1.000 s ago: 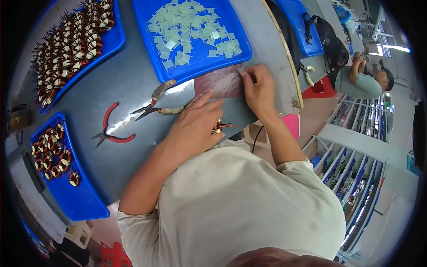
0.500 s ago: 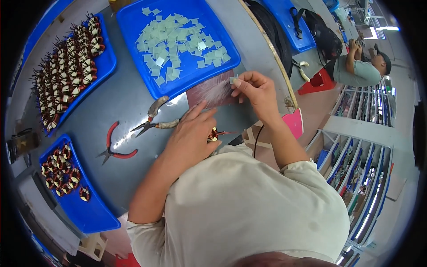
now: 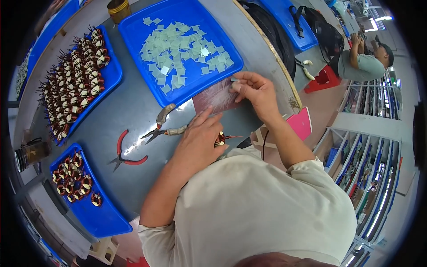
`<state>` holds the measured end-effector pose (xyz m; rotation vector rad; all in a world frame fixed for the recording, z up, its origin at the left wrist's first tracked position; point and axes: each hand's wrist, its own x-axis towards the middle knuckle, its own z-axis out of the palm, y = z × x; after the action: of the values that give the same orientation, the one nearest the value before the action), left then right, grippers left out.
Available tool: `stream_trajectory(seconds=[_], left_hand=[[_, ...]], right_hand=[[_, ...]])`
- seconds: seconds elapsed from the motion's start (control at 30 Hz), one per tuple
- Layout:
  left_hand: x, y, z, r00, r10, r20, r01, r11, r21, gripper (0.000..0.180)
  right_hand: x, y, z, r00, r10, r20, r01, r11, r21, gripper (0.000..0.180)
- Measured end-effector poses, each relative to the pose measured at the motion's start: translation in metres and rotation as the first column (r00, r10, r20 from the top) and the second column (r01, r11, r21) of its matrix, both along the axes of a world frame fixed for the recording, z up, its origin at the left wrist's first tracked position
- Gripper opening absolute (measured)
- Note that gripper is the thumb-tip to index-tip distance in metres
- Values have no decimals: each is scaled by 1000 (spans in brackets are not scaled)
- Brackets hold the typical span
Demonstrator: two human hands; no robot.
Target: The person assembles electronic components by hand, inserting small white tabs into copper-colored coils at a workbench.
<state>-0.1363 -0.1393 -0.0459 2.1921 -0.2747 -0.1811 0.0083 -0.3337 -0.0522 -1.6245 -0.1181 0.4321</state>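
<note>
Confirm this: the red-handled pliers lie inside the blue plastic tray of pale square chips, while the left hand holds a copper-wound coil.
Not right. In the head view the red-handled pliers lie on the bare grey table, outside the blue plastic tray of pale square chips. The left hand does hold a copper-wound coil.

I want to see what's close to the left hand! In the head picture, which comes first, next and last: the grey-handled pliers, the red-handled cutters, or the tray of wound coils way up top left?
From the left hand:
1. Grey-handled pliers, just beside its fingers on the grey table.
2. Red-handled cutters, farther to the left.
3. Blue tray of wound coils, farthest, at the upper left.
</note>
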Motion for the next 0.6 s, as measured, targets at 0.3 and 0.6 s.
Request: stream_trajectory(seconds=[0.3,0.6], left_hand=[[1,0,0,1000,-19,4,19,1000,11,30],[0,0,0,999,-33,0,33,999,30,31]], right_hand=[[7,-3,-7,852,185,490,-53,961,-270,11],[-20,28,-5,745,414,522,-29,803,-595,6]])
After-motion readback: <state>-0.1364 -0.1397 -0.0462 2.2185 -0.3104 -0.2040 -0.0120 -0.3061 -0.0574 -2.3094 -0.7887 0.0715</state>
